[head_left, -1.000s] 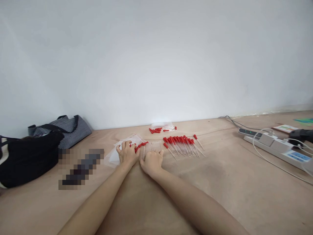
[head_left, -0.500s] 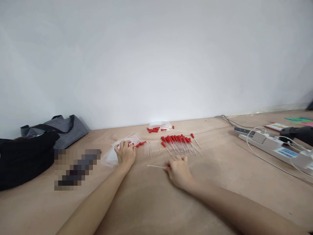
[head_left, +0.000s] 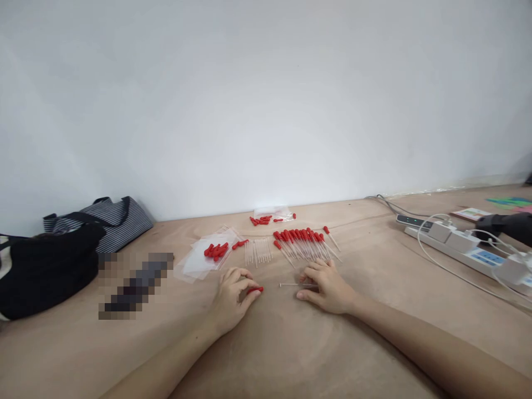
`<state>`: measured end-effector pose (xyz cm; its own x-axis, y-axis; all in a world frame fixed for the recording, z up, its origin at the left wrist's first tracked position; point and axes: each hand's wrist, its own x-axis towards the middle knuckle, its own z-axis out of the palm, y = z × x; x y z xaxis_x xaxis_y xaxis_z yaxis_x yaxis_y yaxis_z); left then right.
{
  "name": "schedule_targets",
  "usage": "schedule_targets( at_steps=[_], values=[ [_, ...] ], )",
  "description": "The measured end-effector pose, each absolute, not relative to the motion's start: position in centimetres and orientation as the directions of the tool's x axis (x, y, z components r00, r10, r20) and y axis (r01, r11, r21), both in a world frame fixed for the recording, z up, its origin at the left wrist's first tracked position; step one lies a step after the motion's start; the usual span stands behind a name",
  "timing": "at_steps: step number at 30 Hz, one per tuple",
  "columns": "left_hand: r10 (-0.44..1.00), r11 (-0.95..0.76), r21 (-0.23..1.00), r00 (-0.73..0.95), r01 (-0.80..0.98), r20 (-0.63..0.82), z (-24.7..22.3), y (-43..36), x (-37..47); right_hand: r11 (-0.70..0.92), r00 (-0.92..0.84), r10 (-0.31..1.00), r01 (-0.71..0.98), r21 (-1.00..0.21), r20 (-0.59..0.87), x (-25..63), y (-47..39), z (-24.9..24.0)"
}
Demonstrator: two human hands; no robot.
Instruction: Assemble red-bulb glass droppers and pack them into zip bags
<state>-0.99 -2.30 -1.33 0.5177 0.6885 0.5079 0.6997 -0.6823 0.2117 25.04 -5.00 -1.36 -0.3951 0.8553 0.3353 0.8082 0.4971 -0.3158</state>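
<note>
Between the thumb and fingers of my left hand (head_left: 235,293) is a red rubber bulb (head_left: 255,289), its open end pointing right. My right hand (head_left: 326,288) is closed on a thin clear tube (head_left: 291,285) that points left toward the bulb, a short gap apart from it. Beyond my hands lie a row of bare clear tubes (head_left: 258,251) and, to their right, several tubes with red bulbs on their ends (head_left: 301,236). A pile of loose red bulbs (head_left: 216,251) rests on clear plastic bags (head_left: 191,265) at the left.
More red bulbs (head_left: 261,220) lie by a plastic bag (head_left: 282,212) near the wall. A striped bag (head_left: 131,219) and a black bag (head_left: 50,271) sit at the left, beside a pixelated dark object (head_left: 139,282). At the right is a white power strip (head_left: 461,252) with cables.
My left hand has come from the bulb pile toward the middle with a red bulb. My right hand has shifted right with the tube, its fingers now more spread.
</note>
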Motion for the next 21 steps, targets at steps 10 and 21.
schedule_targets(
  at_steps=[10, 21],
  values=[
    [0.784, -0.589, 0.245, 0.471, 0.77, 0.403, -0.9, -2.5, 0.3, 0.488, -0.36, 0.848, 0.817, -0.308, 0.389, 22.9, -3.7, -2.2],
    [0.816, -0.57, 0.346, 0.464, 0.745, 0.346, -1.5, -2.8, 2.2, 0.478, -0.288, 0.837, 0.797, -0.368, 0.465, 21.5, -4.7, -1.9]
  ],
)
